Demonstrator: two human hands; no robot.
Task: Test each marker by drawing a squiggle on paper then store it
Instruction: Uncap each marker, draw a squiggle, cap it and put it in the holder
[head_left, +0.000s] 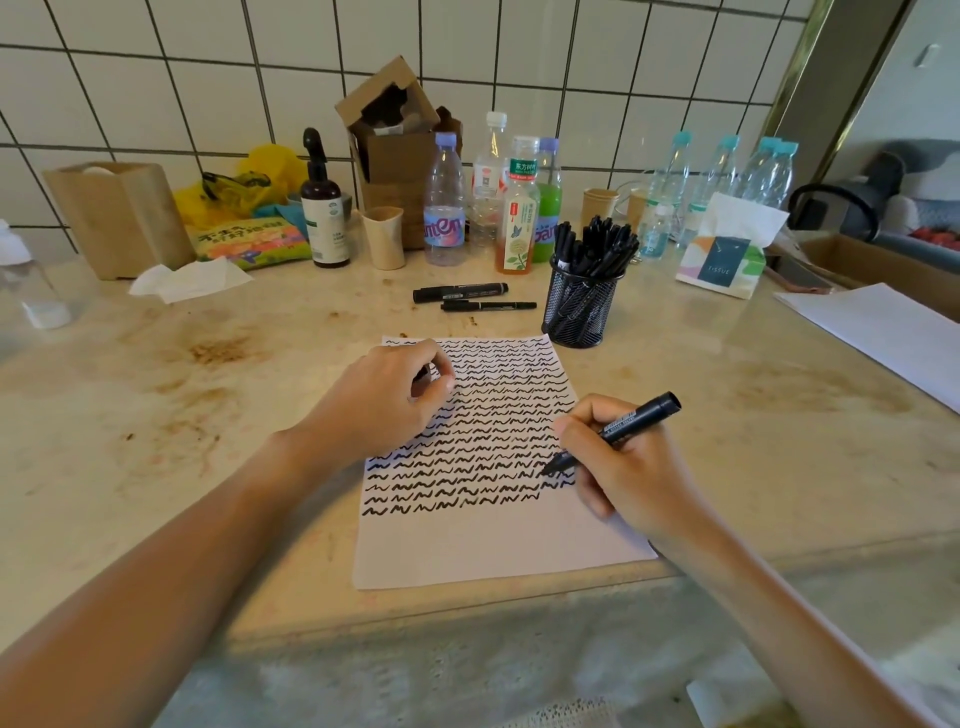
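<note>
now | right hand (618, 467) fingers clamped on marker (618, 434), tip touching paper (488, 545) | left hand (384, 400) fingers curled, contents unclear

Right hand (618, 467) grips marker (618, 434) — left hand (384, 400) (fingers curled) pinches something small.

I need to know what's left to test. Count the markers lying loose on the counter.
2: one thick marker and one thinner marker just in front of it, both left of the mesh cup.
</note>
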